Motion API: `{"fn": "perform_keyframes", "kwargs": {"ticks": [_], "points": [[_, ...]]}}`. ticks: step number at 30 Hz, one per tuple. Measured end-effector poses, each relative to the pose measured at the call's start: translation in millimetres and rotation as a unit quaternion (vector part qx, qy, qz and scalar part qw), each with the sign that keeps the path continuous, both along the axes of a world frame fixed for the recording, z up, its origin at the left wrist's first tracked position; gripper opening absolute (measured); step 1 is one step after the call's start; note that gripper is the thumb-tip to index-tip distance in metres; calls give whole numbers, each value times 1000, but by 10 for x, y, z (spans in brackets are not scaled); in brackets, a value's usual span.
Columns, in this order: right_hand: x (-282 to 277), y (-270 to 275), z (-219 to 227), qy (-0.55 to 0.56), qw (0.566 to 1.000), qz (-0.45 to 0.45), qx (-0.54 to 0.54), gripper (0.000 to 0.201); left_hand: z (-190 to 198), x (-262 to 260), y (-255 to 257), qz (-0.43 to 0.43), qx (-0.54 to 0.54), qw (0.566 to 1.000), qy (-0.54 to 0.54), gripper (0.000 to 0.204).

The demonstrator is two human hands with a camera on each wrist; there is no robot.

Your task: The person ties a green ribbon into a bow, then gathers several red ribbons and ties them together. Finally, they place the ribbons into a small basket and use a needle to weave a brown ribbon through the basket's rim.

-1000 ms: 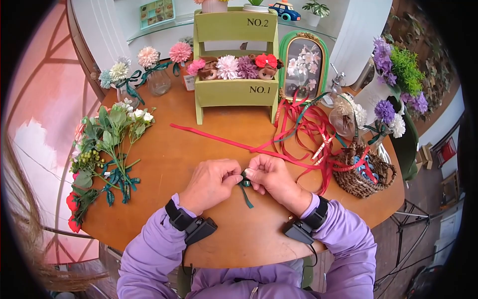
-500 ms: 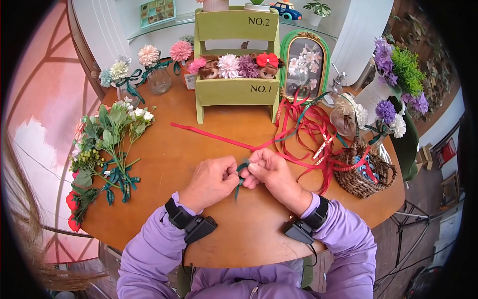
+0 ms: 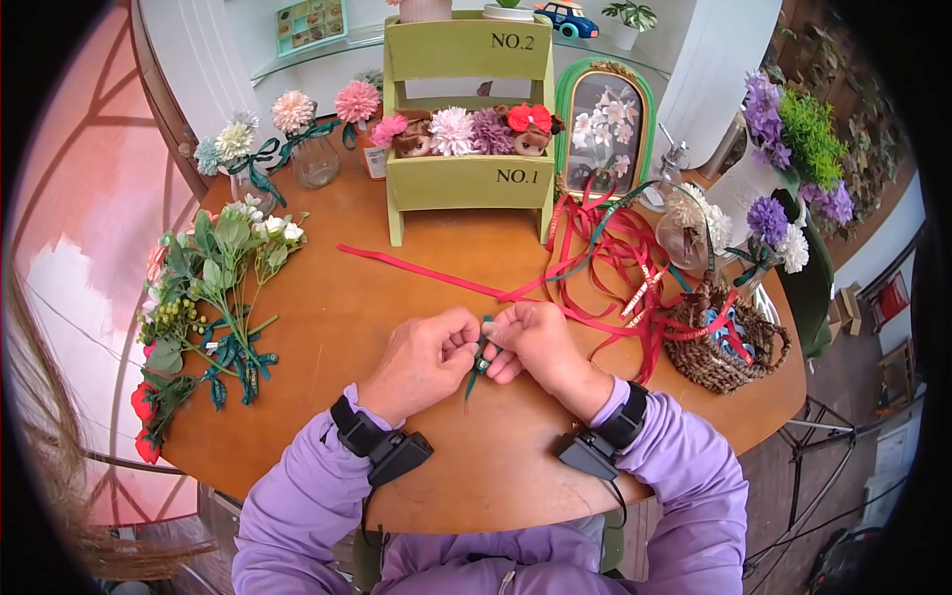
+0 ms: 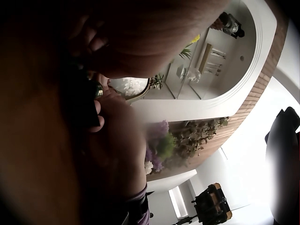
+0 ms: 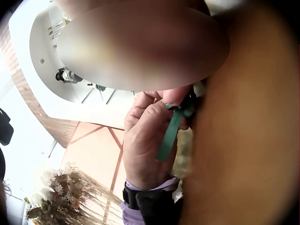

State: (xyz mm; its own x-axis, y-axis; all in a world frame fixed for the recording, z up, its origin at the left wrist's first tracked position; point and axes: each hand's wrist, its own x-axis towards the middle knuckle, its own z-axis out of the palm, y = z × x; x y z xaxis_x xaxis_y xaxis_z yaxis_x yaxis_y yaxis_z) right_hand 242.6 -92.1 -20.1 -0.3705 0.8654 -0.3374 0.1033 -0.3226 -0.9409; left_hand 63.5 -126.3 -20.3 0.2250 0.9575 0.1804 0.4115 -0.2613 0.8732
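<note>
Tying off a small green ribbon (image 3: 479,359) is the step I judge in hand: my left hand (image 3: 421,362) and right hand (image 3: 535,345) meet fingertip to fingertip just above the worktop (image 3: 347,307), both pinching the ribbon between them, its tail hanging down below the fingers. Red ribbons (image 3: 605,268) trail off beyond the right hand, a flower bunch (image 3: 213,288) lies well left. Next move, I reckon, needs a steady outward pull without losing either pinch.
</note>
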Motion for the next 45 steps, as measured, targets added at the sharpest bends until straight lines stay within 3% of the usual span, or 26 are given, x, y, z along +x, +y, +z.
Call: {"fn": "perform_keyframes", "kwargs": {"ticks": [4,9,14,17,24,28,30,32,35,45], "points": [[1,40,-33,21,1000,-13,-17,14,55,25,-26,-5,-14,1000,2,7],[9,7,-94,40,999,20,11,12,-52,42,-25,22,69,995,68,7],[23,-105,-61,154,985,55,53,14,-85,19,-11,49,88,993,67,8],[26,-94,-97,88,995,27,48,17,-79,27,-24,49,82,993,72,9],[35,-66,-168,117,991,-18,63,17,29,36,-49,43,22,996,72,9],[69,-57,-103,134,989,23,63,12,25,31,-51,42,18,995,86,8],[99,-20,-100,124,989,44,63,11,48,18,-40,44,-46,994,87,6],[129,29,-158,123,983,117,75,9,-19,5,-20,42,-51,996,63,5],[163,46,-115,65,984,129,102,8,-29,1,-13,37,-59,996,46,4],[175,93,-126,78,972,159,154,7,-15,-16,-3,27,-42,997,60,5]]}}
